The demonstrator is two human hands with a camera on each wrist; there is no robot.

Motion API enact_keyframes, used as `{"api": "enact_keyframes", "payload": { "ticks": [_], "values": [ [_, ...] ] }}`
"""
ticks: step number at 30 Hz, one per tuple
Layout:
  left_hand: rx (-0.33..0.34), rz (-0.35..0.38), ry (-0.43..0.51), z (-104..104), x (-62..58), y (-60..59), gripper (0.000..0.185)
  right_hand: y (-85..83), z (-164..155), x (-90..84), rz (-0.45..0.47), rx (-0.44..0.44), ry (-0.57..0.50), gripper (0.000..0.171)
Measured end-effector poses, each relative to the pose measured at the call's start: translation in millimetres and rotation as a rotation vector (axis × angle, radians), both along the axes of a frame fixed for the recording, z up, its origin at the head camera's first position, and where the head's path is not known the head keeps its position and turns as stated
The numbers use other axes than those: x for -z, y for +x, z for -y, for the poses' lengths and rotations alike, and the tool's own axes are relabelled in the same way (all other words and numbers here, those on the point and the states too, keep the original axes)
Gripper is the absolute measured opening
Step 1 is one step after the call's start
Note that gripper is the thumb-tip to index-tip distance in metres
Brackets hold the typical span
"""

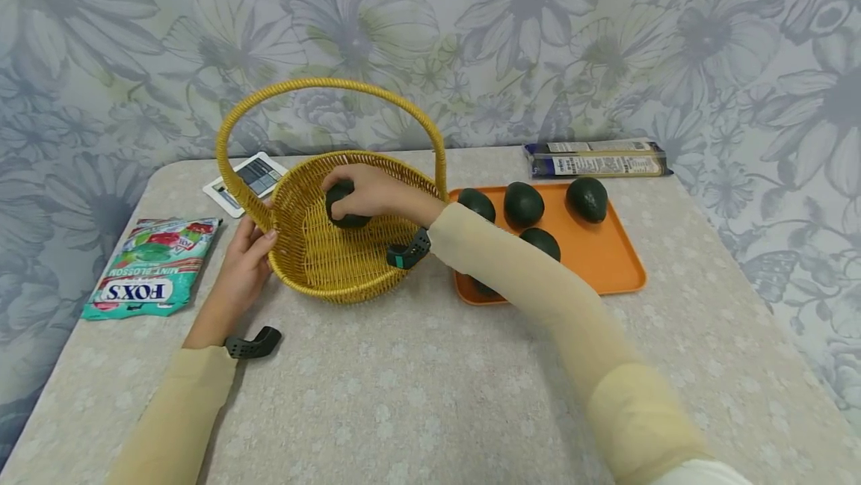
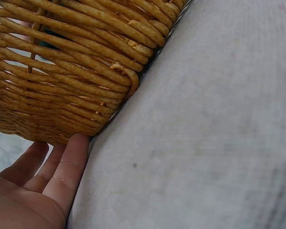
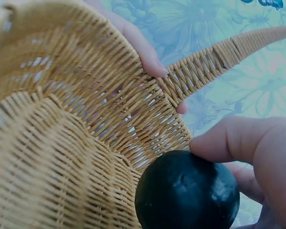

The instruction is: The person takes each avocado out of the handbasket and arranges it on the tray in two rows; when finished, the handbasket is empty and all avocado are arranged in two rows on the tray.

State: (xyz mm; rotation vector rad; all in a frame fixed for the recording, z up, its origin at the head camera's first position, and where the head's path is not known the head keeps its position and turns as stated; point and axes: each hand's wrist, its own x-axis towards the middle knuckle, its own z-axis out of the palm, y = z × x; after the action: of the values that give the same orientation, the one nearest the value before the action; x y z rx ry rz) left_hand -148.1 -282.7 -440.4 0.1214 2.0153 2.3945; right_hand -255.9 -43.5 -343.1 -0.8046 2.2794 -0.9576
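My right hand (image 1: 373, 192) holds a dark green avocado (image 1: 348, 219) inside the yellow wicker basket (image 1: 296, 246), over its left part. The right wrist view shows the thumb against the upper side of this smooth avocado (image 3: 186, 195), with the woven wall close behind. At the basket's left side, my left hand (image 1: 244, 261) grips the rim beside the foot of the tall arched handle (image 1: 329, 83). Its thumb lies over the rim; in the left wrist view its fingers (image 2: 69, 171) press the outer wall, low near the tablecloth.
Right of the basket, an orange tray (image 1: 615, 264) carries several avocados (image 1: 587, 199), some partly covered by my right sleeve. A teal FOX'S candy bag (image 1: 155, 268) lies left. A white card-like item (image 1: 258, 171) sits behind the basket, and a long dark-blue packet (image 1: 599, 160) at the back right.
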Motion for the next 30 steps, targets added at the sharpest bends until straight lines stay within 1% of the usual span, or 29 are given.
{"api": "enact_keyframes", "payload": {
  "ticks": [6,15,20,24,27,30],
  "values": [
    [0.005,0.019,-0.017,-1,-0.6,-1.0,0.054,8.6,-28,-12.1,-0.010,-0.079,-0.050,0.045],
    [0.006,0.027,-0.019,-1,-2.6,0.6,0.057,21.6,-69,-35.1,-0.014,-0.214,-0.102,0.049],
    [0.010,0.014,-0.009,0,-1.9,2.1,0.056,24.8,-94,-43.7,-0.006,-0.266,-0.135,0.050],
    [0.021,0.000,0.009,0,-1.3,2.0,0.056,27.4,-117,-51.6,0.012,-0.332,-0.142,0.050],
    [0.025,-0.003,0.011,-1,-1.0,1.5,0.056,29.5,-137,-54.7,0.029,-0.354,-0.147,0.050],
    [0.019,0.003,0.007,-2,-0.9,0.7,0.056,31.7,-160,-54.3,0.052,-0.332,-0.139,0.050]
  ]
}}
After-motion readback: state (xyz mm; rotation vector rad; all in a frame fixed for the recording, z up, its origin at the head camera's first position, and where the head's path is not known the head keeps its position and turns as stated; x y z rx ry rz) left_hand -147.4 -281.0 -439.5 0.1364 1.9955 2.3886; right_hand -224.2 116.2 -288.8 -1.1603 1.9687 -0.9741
